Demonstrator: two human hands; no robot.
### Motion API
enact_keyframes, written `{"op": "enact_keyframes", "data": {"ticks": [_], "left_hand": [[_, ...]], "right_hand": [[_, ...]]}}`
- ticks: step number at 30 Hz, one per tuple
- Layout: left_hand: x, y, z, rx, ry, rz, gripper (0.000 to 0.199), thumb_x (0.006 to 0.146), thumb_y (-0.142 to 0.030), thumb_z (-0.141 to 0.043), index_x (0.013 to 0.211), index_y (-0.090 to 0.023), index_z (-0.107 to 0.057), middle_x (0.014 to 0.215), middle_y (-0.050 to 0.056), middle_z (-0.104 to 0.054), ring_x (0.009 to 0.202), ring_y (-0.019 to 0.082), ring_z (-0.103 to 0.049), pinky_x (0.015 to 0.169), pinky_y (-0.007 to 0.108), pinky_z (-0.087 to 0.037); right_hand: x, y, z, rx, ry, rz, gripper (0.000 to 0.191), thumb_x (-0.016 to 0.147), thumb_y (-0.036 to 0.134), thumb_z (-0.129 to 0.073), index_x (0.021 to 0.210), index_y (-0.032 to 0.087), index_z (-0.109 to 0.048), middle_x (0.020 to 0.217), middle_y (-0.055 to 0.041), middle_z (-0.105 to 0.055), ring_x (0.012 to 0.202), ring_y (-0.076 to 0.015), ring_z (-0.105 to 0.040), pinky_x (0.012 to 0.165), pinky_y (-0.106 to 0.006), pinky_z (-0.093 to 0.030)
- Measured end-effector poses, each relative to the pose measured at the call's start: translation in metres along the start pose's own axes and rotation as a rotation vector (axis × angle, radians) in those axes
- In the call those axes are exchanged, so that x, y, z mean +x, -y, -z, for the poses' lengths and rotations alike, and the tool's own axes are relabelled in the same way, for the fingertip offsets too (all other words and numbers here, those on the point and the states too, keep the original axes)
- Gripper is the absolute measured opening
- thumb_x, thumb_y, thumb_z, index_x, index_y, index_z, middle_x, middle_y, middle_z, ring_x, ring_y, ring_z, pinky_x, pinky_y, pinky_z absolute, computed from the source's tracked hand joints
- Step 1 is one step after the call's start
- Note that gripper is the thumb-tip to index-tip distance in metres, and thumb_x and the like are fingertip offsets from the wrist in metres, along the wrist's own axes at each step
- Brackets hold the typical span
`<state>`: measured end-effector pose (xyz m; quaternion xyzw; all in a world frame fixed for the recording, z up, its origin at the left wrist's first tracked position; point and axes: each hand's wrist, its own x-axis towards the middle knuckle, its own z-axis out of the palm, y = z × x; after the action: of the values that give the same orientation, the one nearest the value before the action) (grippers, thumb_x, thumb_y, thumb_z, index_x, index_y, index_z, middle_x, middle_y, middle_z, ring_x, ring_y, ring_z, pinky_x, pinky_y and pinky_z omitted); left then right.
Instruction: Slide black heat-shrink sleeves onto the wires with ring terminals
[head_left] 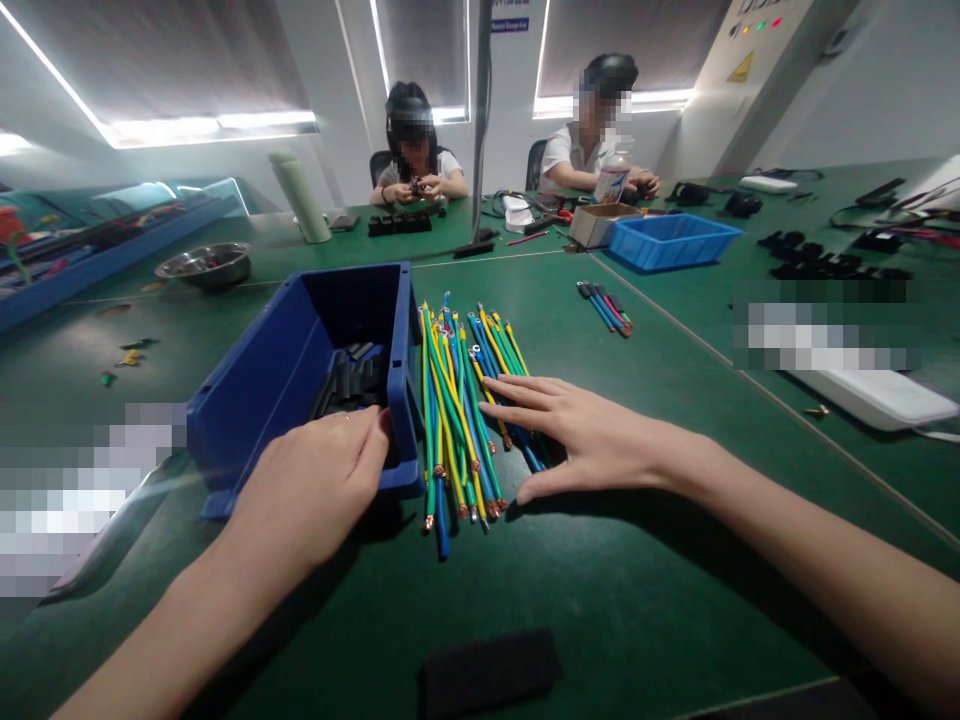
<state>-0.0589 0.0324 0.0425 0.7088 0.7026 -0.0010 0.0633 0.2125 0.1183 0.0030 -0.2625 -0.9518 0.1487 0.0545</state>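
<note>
My left hand (pixel 322 475) reaches over the low front of a dark blue bin (pixel 247 400). Its fingers are curled and closed, with the tips hidden inside, so whatever they hold does not show. Short black tubes (pixel 352 375) lie in a heap in the bin, just beyond this hand. Right beside the bin is a loose bundle of cut wires (pixel 454 420), yellow-green and blue, with metal lugs at many far ends and bare copper at several near ends. My right hand (pixel 577 430) is open, fingers spread, with its fingertips at the right side of the bundle.
A black block (pixel 489 672) lies at the near edge. Further off are a few short wires with black sleeves (pixel 604 308), a light blue tray (pixel 675 243), a metal bowl (pixel 206 265) and a pale bottle (pixel 300 195). Two people sit across the table; a white power strip (pixel 885 385) lies right.
</note>
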Motion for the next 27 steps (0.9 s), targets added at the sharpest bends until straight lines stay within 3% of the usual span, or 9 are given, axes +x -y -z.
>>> {"op": "enact_keyframes", "data": {"ticks": [7, 13, 16, 22, 27], "left_hand": [[0.0, 0.001, 0.0, -0.01, -0.007, -0.011, 0.042, 0.094, -0.036, -0.015, 0.078, -0.023, -0.052, 0.091, 0.01, -0.07, 0.086, 0.031, -0.066, 0.067, 0.038, -0.037], [0.001, 0.001, -0.002, -0.001, -0.011, 0.003, 0.041, 0.094, -0.036, -0.015, 0.077, -0.023, -0.05, 0.089, 0.01, -0.069, 0.084, 0.031, -0.065, 0.066, 0.037, -0.035], [0.001, 0.002, -0.003, 0.006, -0.017, 0.003, 0.041, 0.094, -0.036, -0.016, 0.076, -0.023, -0.05, 0.085, 0.01, -0.068, 0.08, 0.03, -0.064, 0.065, 0.037, -0.034], [0.001, 0.003, -0.004, -0.015, -0.026, -0.009, 0.041, 0.094, -0.037, -0.016, 0.076, -0.023, -0.05, 0.088, 0.009, -0.069, 0.084, 0.03, -0.065, 0.067, 0.037, -0.035], [0.001, 0.003, -0.003, 0.01, -0.023, -0.021, 0.041, 0.094, -0.035, -0.015, 0.077, -0.023, -0.05, 0.085, 0.009, -0.068, 0.08, 0.029, -0.065, 0.065, 0.037, -0.035]], "right_hand": [[-0.004, 0.002, -0.004, -0.052, 0.047, 0.001, 0.118, 0.07, 0.081, -0.06, 0.155, 0.01, -0.022, 0.162, -0.0156, -0.016, 0.15, -0.032, -0.016, 0.122, -0.048, -0.019], [-0.002, 0.005, 0.0, -0.113, -0.03, 0.042, 0.101, 0.078, 0.076, -0.056, 0.151, 0.008, -0.036, 0.157, -0.0167, -0.033, 0.146, -0.0303, -0.028, 0.121, -0.047, -0.024], [-0.003, 0.005, 0.005, -0.096, -0.035, 0.058, 0.101, 0.075, 0.077, -0.059, 0.149, 0.011, -0.04, 0.155, -0.0146, -0.039, 0.145, -0.0291, -0.032, 0.121, -0.046, -0.025], [-0.006, -0.007, 0.001, 0.002, 0.019, 0.093, 0.114, 0.067, 0.076, -0.069, 0.155, 0.017, -0.027, 0.163, -0.012, -0.015, 0.151, -0.0299, -0.013, 0.122, -0.049, -0.018], [-0.003, -0.011, -0.004, 0.036, 0.003, 0.056, 0.097, 0.074, 0.07, -0.067, 0.152, 0.022, -0.035, 0.161, -0.0084, -0.025, 0.149, -0.0272, -0.021, 0.122, -0.048, -0.02]]}}
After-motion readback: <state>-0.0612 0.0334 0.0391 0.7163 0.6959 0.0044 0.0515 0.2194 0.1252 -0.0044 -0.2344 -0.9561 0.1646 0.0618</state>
